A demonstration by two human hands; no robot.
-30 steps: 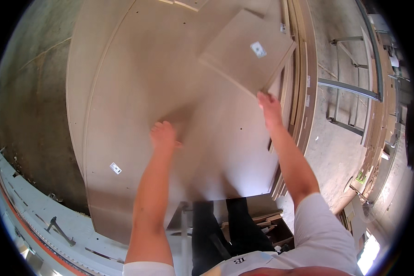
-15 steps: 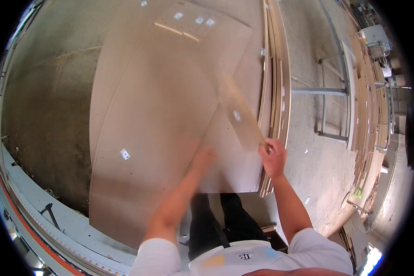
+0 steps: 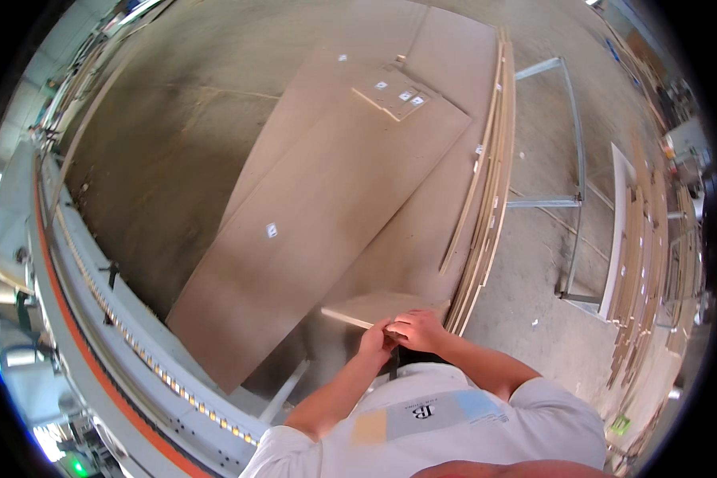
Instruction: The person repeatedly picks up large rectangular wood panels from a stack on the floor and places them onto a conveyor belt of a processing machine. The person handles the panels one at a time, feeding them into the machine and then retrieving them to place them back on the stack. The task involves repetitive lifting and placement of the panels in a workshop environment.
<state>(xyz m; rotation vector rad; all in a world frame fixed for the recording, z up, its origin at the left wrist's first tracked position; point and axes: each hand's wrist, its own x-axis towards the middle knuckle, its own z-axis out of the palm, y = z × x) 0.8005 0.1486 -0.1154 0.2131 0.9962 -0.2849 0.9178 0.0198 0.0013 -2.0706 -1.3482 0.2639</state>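
Close to my body, my left hand (image 3: 377, 341) and my right hand (image 3: 417, 327) meet with their fingers closed together. Anything pinched between the fingertips is hidden. Just beyond them, a small brown board (image 3: 374, 306) with a pale cut edge lies at the near end of the stack, and my fingers are at its near edge. Whether they grip it cannot be seen. A long brown panel (image 3: 319, 215) with a white label (image 3: 272, 230) lies slantwise to the left, on top of other panels.
Small labelled boards (image 3: 390, 92) lie on the far part of the panel. Narrow strips (image 3: 490, 183) run along the stack's right side. A grey metal frame (image 3: 577, 143) stands on the floor at right, near more stacked boards (image 3: 641, 263). At left is a long machine with an orange stripe (image 3: 88, 334).
Both hands have come together near my body; the right hand held a narrow labelled board before. My view has turned, and the blurred swing of that board has ended.
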